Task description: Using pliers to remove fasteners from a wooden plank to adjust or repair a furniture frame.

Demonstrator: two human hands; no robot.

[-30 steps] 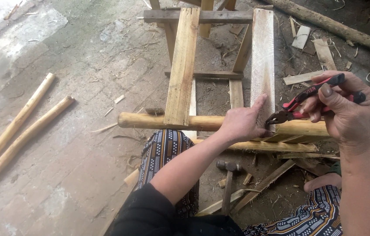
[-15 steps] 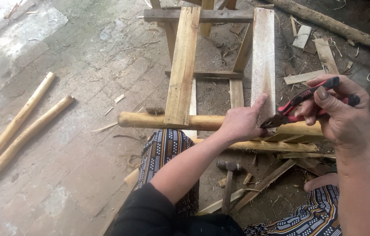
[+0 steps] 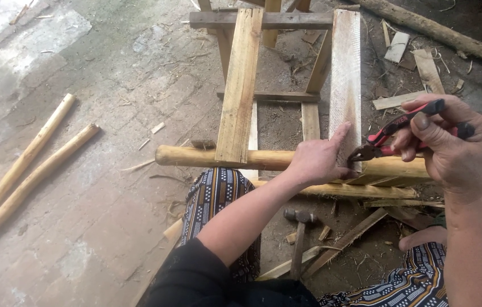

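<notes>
Wood makes up nearly everything in view, starting with the rough frame (image 3: 241, 85) of pale planks and darker cross-rails that stands on the dirty paved floor (image 3: 81, 187). Across its near end lies a long round pole (image 3: 195, 156), peeled, smooth and yellowish; it looks stiff and fairly heavy, best gripped around its shaft rather than at an end. A wide sawn board (image 3: 346, 68) runs up the right side of the frame, its face fuzzy with saw marks and its lower end reaching the pole. Two more peeled poles (image 3: 30, 165) lie side by side on the floor well off to the left, and a bark-covered log (image 3: 451, 37) crosses the top right corner among chips and offcuts. The left hand (image 3: 320, 162) rests pressed on the pole just at the board's lower end, index finger stretched up along the board's edge, grasping nothing. The right hand (image 3: 448, 145) is clenched around the red and black handles of a pair of pliers (image 3: 392, 136), whose dark metal nose points down and left to the spot beside the left thumb; what it bites on is too small to tell. Those pliers look hard, light and easy to slip, so the coated handles are the place to hold. Below, a hammer (image 3: 299, 233) with a wooden shaft lies on the ground between patterned trouser legs.
</notes>
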